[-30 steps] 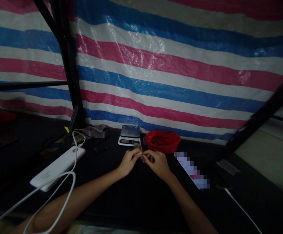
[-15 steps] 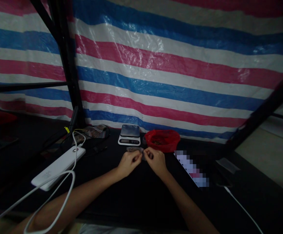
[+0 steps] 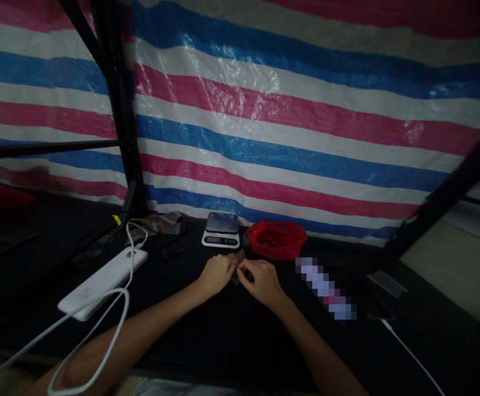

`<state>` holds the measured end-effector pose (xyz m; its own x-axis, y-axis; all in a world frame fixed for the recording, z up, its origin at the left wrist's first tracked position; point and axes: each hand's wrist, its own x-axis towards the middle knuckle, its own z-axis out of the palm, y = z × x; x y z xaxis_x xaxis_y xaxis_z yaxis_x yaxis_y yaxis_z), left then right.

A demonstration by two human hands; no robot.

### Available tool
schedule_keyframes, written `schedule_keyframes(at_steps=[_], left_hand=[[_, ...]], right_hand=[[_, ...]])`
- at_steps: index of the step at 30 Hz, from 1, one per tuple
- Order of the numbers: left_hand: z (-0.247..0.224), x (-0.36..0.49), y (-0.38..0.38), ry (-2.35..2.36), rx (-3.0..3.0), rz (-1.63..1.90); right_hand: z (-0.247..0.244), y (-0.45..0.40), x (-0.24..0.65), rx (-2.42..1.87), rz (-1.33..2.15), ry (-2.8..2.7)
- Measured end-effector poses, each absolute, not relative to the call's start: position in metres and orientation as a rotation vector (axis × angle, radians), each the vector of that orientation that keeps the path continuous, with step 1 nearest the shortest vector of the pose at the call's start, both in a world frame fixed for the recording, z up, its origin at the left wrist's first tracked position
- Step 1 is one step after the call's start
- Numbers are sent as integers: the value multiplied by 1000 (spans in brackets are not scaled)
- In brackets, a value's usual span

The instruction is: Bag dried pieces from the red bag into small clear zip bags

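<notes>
My left hand (image 3: pixel 218 271) and my right hand (image 3: pixel 260 278) meet over the dark table, fingers closed on a small clear plastic bag (image 3: pixel 239 257). The bag's top sticks up between the fingertips; its contents are too dark to make out. Just beyond my hands stands a white digital scale (image 3: pixel 221 231) with nothing on its dark plate. Right of the scale, a red plastic bag (image 3: pixel 283 240) lies spread open like a bowl, small brownish pieces inside it.
A white power bank (image 3: pixel 103 283) with a looping white cable lies on the left. Behind it are filled clear bags (image 3: pixel 163 223). On the right lie a blurred-out phone-like object (image 3: pixel 325 287), a flat clear bag (image 3: pixel 387 283) and a white cable (image 3: pixel 411 355). Striped sheeting (image 3: pixel 265 121) hangs behind.
The small plastic bag has turned from lying sideways to more upright between my fingers. My hands have drawn closer together, and the view has shifted slightly.
</notes>
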<state>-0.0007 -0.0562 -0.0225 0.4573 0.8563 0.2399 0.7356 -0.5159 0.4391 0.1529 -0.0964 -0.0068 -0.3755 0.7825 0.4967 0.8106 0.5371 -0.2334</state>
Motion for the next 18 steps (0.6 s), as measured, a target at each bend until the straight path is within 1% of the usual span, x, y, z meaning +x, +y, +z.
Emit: schedule_keyframes(at_steps=[4, 6, 8, 11, 13, 15, 18], left_hand=[[-34, 1, -45, 1001, 1958, 860], [-38, 3, -41, 848, 1753, 907], [-37, 5, -39, 752, 1647, 921], [-34, 5, -42, 698, 1598, 951], [-32, 5, -44, 698, 1591, 971], [-31, 4, -44, 710, 1590, 972], [-33, 3, -41, 736, 1589, 1010]], right_hand=[[-7, -86, 162, -1332, 58, -1939], [-10, -78, 170, -1333, 204, -1821], [-14, -72, 177, -1347, 525, -1777], [-16, -70, 182, -1316, 1255, -1723], [-13, -72, 181, -1198, 1606, -1648], [-11, -74, 179, -1068, 1741, -1564], [-13, -74, 178, -968, 1779, -1415]])
